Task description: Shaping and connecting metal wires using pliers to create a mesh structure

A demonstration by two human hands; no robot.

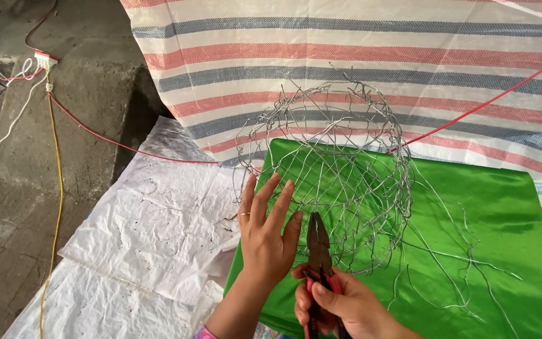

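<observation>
Fingers [270, 199] of the left hand [266, 242] are spread flat and straight, grasping nothing, tips touching the near side of the wire basket [327, 182]. Right hand [346, 307] is clenched around the red handles of the pliers [318, 251], dark nose pointing up at the lower rim of the frame, jaws look closed or nearly so, with no wire visibly caught between them.

Progress, my read: round shape is mostly formed. Top hoop and a looping open mesh of sides are in place, standing tilted on the green cloth [490, 220]. Not finished: several long loose strands [446, 257] trail off to the right over the cloth, untrimmed and unwoven; stray ends also stick up at the top rim.

Materials: thin bare silvery wire, springy, irregular loops, twisted joints. Cloth is glossy, smooth green. Under it a crinkled white woven plastic sheet [152, 232]; behind, a striped red-blue-white tarp [359, 44]. Red cable [472, 110] runs across. Floor [7, 220] is rough concrete.
</observation>
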